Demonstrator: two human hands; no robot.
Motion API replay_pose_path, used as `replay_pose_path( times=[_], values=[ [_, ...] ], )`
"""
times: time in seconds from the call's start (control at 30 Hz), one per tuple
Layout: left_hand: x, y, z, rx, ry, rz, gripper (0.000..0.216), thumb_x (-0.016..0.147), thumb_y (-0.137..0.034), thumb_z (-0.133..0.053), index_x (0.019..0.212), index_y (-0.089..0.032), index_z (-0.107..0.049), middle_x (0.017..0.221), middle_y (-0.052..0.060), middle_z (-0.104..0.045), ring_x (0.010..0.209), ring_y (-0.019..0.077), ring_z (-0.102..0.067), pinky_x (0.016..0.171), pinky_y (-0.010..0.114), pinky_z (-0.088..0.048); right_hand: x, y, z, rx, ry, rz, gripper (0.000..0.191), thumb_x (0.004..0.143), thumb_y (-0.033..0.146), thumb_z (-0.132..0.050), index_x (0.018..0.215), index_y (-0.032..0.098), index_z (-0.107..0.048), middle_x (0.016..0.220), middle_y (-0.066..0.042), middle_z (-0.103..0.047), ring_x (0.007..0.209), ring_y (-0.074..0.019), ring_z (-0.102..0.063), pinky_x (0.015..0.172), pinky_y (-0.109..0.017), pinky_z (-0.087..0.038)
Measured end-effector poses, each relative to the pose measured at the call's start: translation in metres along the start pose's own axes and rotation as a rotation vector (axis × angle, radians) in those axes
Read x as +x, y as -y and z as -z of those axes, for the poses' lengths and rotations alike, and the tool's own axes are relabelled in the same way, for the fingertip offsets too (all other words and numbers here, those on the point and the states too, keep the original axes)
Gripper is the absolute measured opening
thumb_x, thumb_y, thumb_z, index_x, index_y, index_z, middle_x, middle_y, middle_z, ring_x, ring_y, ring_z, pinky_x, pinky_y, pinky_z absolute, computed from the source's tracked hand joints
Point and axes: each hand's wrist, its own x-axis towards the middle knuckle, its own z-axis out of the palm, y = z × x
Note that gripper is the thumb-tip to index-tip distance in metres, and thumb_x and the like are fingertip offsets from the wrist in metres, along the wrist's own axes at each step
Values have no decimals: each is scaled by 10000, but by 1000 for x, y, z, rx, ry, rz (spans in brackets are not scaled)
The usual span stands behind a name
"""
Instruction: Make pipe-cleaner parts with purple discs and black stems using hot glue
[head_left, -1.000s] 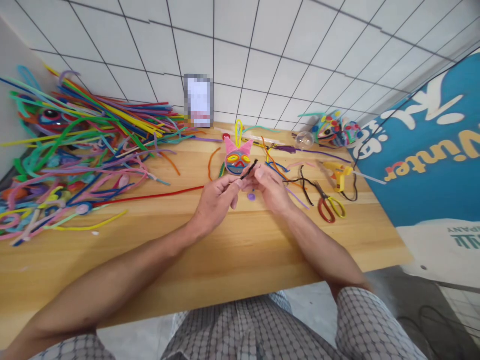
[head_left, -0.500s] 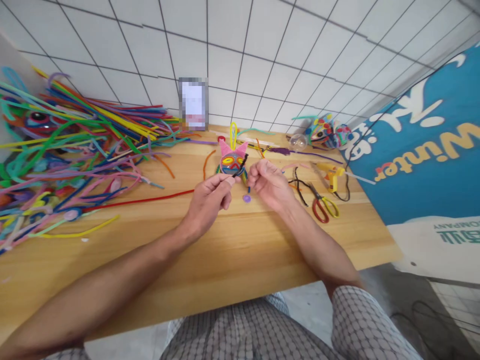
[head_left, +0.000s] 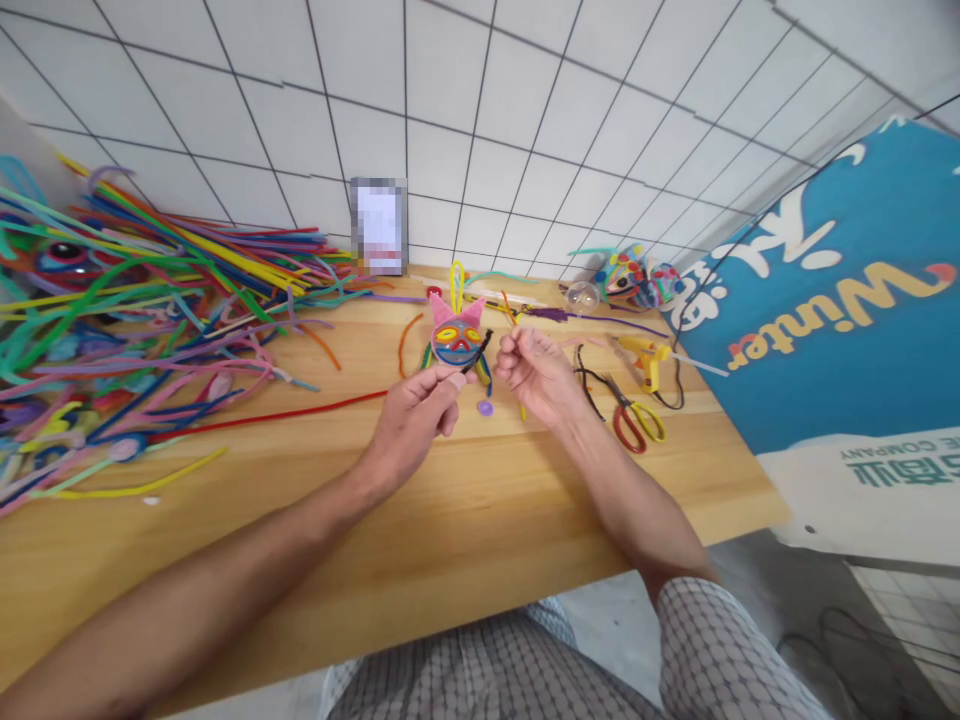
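My left hand [head_left: 420, 410] pinches a short black pipe cleaner [head_left: 481, 349] between thumb and fingertips, its free end slanting up to the right. Just behind stands a cat-like figure [head_left: 457, 340] with pink ears, yellow eyes, a blue mouth and a yellow loop on top. Close by on the right, my right hand [head_left: 541, 372] has its fingers curled together; what they hold, if anything, I cannot make out. A bit of yellow [head_left: 523, 411] shows at its lower edge. On the table between the hands lies a purple disc [head_left: 485, 408].
Left, a large heap of coloured pipe cleaners [head_left: 225, 270] spreads over the table. Scissors [head_left: 636, 420] and a yellow glue gun [head_left: 646, 362] lie at right. A phone [head_left: 379, 225] leans on the tiled wall. Decorated balls [head_left: 637, 278] and a clear dome [head_left: 582, 297] sit at the back.
The view has shifted slightly, so the table items appear a little lower and further left. Both hands keep nearly the same pose, and the black pipe cleaner stays in my left hand.
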Motion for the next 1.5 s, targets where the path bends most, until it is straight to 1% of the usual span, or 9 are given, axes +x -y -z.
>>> replay_pose_path(
  times=[0.17, 0.37, 0.5, 0.67, 0.8, 1.07, 1.23, 1.33, 1.5],
  values=[
    [0, -1, 0, 4, 0, 1, 264, 928, -439, -670, 918, -180, -721, 487, -69, -496, 432, 84, -376, 472, 247, -265, -2, 2, -1, 1, 61, 47, 475, 665, 455, -1016, 721, 223, -605, 725, 58, -658, 612, -80, -619, 590, -196, -571],
    [-1, -2, -1, 18, -14, 14, 274, 940, -433, -660, 942, -166, -720, 491, -76, -498, 437, 78, -377, 485, 244, -262, -1, 2, -2, 17, -20, 68, 322, 815, 383, -931, 767, 219, -657, 732, 43, -715, 575, -74, -625, 589, -196, -584],
    [-1, -2, -1, 20, -12, 15, 273, 939, -431, -661, 940, -164, -719, 492, -75, -504, 440, 79, -385, 489, 246, -261, 1, 1, 0, 44, -44, 37, 261, 855, 369, -901, 821, 217, -690, 729, 43, -718, 567, -76, -628, 574, -203, -580],
    [-1, -1, -1, 10, -7, 16, 270, 940, -426, -660, 945, -162, -717, 493, -77, -504, 438, 77, -379, 488, 246, -255, -1, 1, -2, 68, -10, 74, 385, 742, 432, -976, 739, 213, -660, 663, 63, -649, 567, -77, -591, 606, -221, -581],
    [-1, -1, -1, 12, -4, 17, 272, 940, -427, -662, 948, -161, -718, 489, -80, -496, 440, 77, -372, 488, 243, -252, -4, 4, -5, 72, 28, 102, 449, 682, 414, -1015, 673, 212, -614, 649, 72, -605, 580, -71, -548, 644, -223, -588],
    [-1, 3, 1, 25, 0, 27, 285, 956, -437, -659, 971, -162, -732, 494, -71, -507, 454, 81, -372, 493, 244, -251, -1, 4, -4, 48, -24, 80, 383, 641, 439, -1030, 776, 218, -748, 738, 51, -678, 593, -55, -539, 639, -194, -598],
    [-1, 4, 1, 19, -5, 32, 276, 952, -431, -662, 952, -164, -731, 496, -70, -505, 454, 81, -366, 495, 246, -252, 0, 4, -4, 64, -52, 91, 375, 603, 359, -1040, 822, 231, -765, 786, 52, -707, 651, -63, -589, 714, -206, -626],
    [0, 4, 1, 25, -4, 27, 273, 956, -429, -658, 955, -167, -733, 501, -69, -507, 459, 83, -370, 498, 248, -257, -1, 4, -4, 67, -57, 120, 357, 615, 314, -1031, 814, 232, -747, 726, 69, -660, 645, -65, -587, 709, -203, -614],
    [0, 4, 0, 35, 7, 20, 276, 956, -425, -648, 974, -164, -737, 498, -72, -500, 455, 82, -368, 498, 250, -258, -1, 7, -4, 65, -95, 125, 353, 702, 344, -989, 738, 213, -663, 679, 72, -591, 562, -64, -518, 609, -226, -563]
  ],
)
